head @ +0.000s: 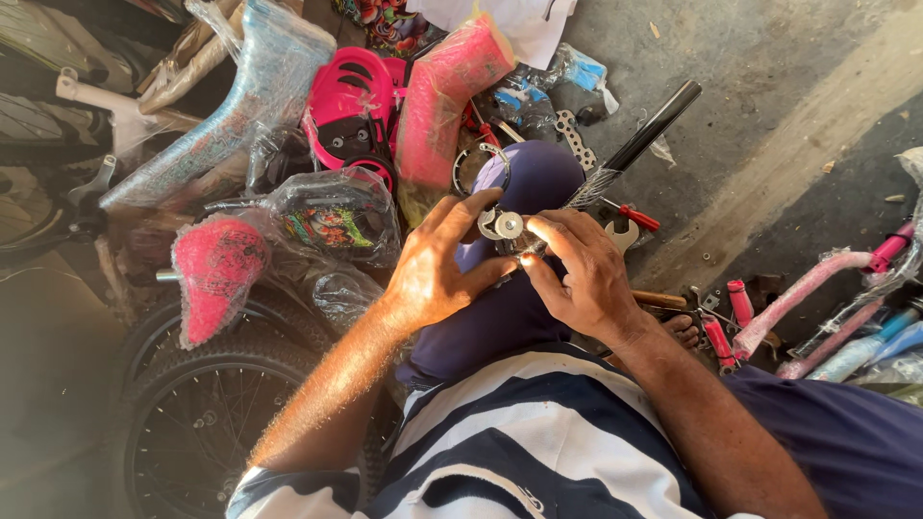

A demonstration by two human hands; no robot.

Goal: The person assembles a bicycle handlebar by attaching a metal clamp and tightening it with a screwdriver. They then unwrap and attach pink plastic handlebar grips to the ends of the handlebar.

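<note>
Both hands meet over my raised knee in dark blue trousers (pixel 524 178). My left hand (pixel 437 269) pinches a small silver round metal fitting (pixel 502 226) between thumb and fingers. My right hand (pixel 577 274) grips the same small part from the right, fingers curled around it. A black tube with a wrapped end (pixel 639 139) runs up and right from behind the hands; whether the fitting is joined to it is hidden.
Plastic-wrapped bicycle parts lie at the upper left: a pink saddle (pixel 216 274), a pink fender (pixel 442 91), a blue-grey fender (pixel 240 96). Black spoked wheels (pixel 207 413) sit at lower left. Wrenches and red-handled tools (pixel 625 226) lie on the concrete floor; a pink frame (pixel 817 288) is right.
</note>
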